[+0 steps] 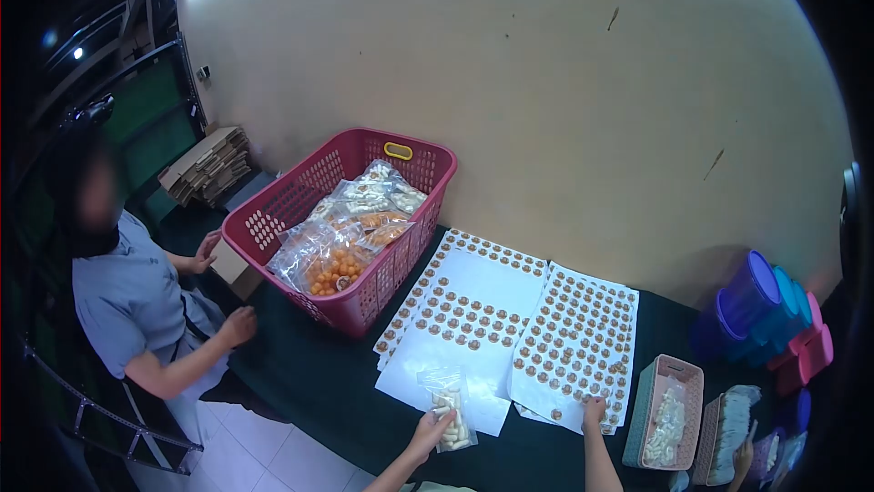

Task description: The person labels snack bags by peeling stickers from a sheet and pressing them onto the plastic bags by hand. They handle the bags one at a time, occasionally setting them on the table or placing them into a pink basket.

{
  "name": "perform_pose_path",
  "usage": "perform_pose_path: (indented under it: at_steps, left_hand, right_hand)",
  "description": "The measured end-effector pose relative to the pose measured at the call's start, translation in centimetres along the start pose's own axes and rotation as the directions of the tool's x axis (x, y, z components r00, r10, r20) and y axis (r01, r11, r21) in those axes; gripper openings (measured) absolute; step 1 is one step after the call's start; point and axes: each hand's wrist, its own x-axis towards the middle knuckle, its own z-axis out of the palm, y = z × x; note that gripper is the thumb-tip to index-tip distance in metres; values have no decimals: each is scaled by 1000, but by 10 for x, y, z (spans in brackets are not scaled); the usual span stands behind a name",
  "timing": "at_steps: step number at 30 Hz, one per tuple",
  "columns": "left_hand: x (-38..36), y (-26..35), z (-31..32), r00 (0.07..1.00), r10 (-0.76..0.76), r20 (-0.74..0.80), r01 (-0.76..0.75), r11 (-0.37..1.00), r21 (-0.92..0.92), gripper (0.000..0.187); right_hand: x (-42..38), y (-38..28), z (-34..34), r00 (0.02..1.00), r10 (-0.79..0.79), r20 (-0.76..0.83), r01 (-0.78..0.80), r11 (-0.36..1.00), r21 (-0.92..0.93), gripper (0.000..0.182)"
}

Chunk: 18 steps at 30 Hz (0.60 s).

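Observation:
Near the table's front edge, my left hand is closed on a clear plastic bag of white, finger-shaped pieces. The bag's upper part lies over the lower edge of a white sheet. My right hand is at the lower right of a sticker sheet with rows of round brown stickers. Its fingers are pressed together against the paper, and whatever they pinch is too small to make out. Left of it lies another sticker sheet, with a wide bare area and a few rows of stickers.
A red basket of filled bags stands back left. At right are a basket of white pieces, a basket of plastic bags with another person's hand, and coloured tubs. A co-worker stands left, near stacked cardboard.

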Motion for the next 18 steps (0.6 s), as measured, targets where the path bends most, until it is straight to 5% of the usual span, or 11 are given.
perform_pose_path:
  at_steps: [2,4,6,10,12,14,16,18]
  left_hand:
    - [-1,-1,3,1000,19,-18,-20,1000,-23,42]
    - [2,-5,2,999,40,-9,-40,999,4,43]
    - [5,-7,7,999,9,45,-6,999,-52,42]
    - [-3,7,38,979,-89,182,112,986,-122,39]
    - [1,2,48,973,-94,209,97,995,-2,38]
    - [11,-5,51,979,98,179,-114,990,83,41]
    - [26,2,44,998,-45,43,37,982,186,51]
    - [59,-13,19,908,394,141,-416,818,396,56]
  right_hand:
    - [6,13,6,965,-31,261,-120,832,542,15]
    - [-57,-58,-45,841,61,538,-395,749,532,27]
    - [-103,-90,-55,757,-112,644,-383,723,575,25]
    - [-196,-143,-73,425,-286,859,-565,658,498,65]
    - [-218,-150,-67,425,-300,854,-473,730,493,68]
    - [-216,-144,-63,490,-311,814,-466,696,546,69]
    - [-206,-137,-59,578,-332,745,-470,611,637,70]
    - [-195,-132,-67,649,-269,712,-461,605,649,68]
